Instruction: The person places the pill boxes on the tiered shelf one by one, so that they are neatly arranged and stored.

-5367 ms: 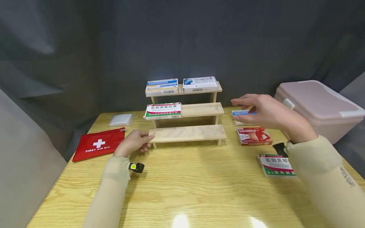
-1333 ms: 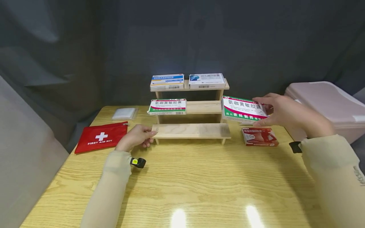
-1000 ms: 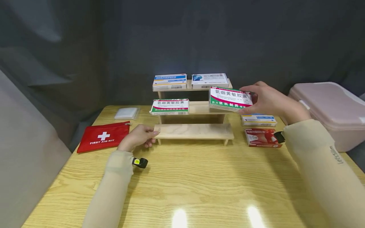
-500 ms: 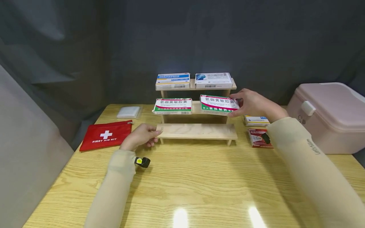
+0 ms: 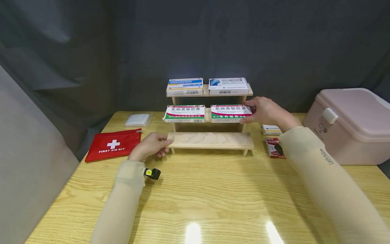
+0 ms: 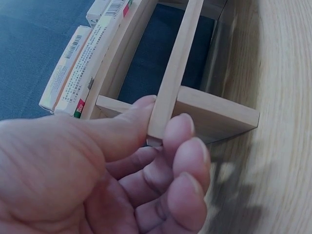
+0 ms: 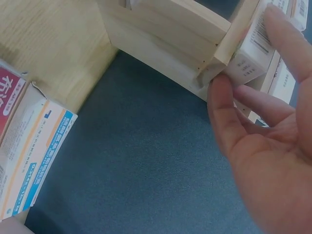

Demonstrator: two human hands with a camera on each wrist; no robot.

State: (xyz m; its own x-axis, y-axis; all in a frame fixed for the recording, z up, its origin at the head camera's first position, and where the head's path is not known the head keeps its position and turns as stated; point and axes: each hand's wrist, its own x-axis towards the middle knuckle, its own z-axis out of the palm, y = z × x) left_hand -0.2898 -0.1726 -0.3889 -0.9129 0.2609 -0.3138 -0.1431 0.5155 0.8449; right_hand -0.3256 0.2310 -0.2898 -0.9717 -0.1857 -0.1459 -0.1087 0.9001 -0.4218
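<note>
A three-tier wooden rack (image 5: pixel 210 140) stands at the back of the table. My left hand (image 5: pixel 150 146) pinches the left end of its lowest board (image 6: pixel 173 73) between thumb and fingers. On the right half of the middle tier lies a green-and-white medicine box (image 5: pixel 228 115), level with the board. My right hand (image 5: pixel 265 110) grips this box by its right end, thumb at the front; the right wrist view shows fingertips at the board's end. A matching medicine box (image 5: pixel 184 114) lies to its left. The top tier bears a blue-and-white box (image 5: pixel 185 87) and a white box (image 5: pixel 228 86).
Right of the rack lie a red medicine box (image 5: pixel 272 147) and a blue-and-white one (image 7: pixel 36 161), both partly hidden by my right arm in the head view. A pink lidded case (image 5: pixel 350 135) stands beyond. At left are a red first aid pouch (image 5: pixel 112 145) and a white packet (image 5: pixel 137 120).
My right hand has brought the green-and-white box from the table at right onto the middle tier, then slid it slightly left and level. My left hand keeps its hold on the rack.
</note>
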